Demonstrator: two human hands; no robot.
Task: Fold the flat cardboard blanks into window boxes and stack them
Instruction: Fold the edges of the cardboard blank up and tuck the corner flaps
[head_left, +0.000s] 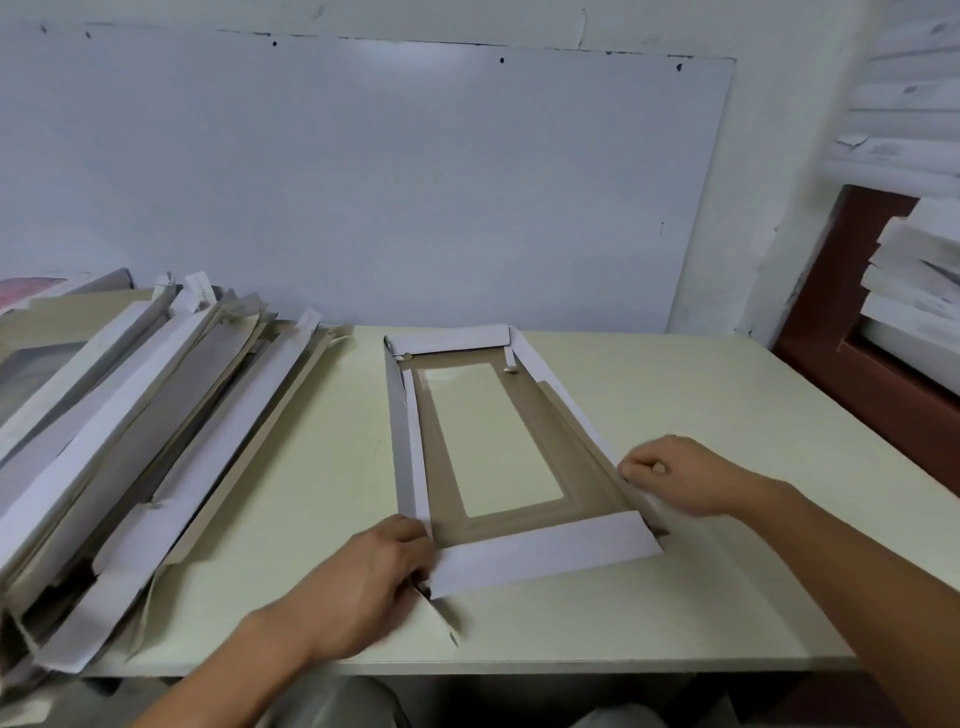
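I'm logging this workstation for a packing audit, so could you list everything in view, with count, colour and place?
Partly folded cardboard window box: one, brown inside with white flaps, table centre.
Heap of flat cardboard blanks: count unclear, white and brown, table's left side.
Pale cream table: one, under everything.
White wall board: one, behind the table.
Stacked white boxes: count unclear, far right.
Left hand: grip on the box's near left corner.
Right hand: grip on the box's right wall.
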